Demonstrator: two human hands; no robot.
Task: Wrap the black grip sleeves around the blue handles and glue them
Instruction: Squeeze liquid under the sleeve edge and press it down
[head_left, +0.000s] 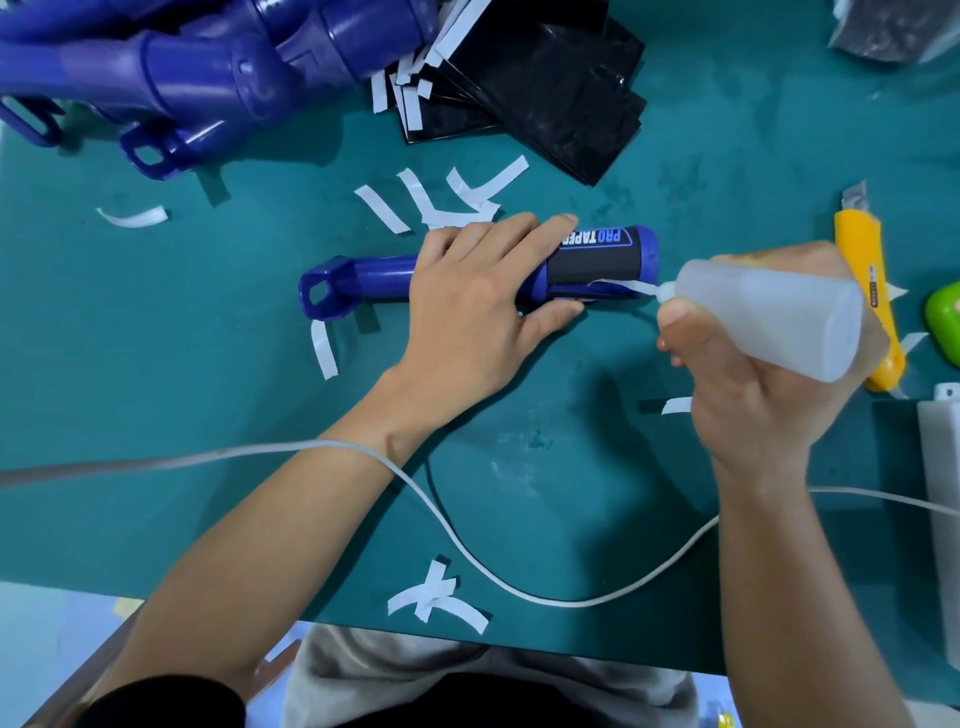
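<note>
Left hand (480, 291) clasps blue handle (382, 278) lying on green mat (208, 415), fingers over black grip sleeve (597, 260). Right hand (769, 389) grips glue bottle (769, 317), nozzle seemingly touching sleeve's seam.

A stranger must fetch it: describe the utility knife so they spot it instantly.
Go to the right edge of the green mat, beyond the right hand gripping the translucent bottle. The utility knife lies there, the only yellow thing nearby, with a metal blade tip.
</note>
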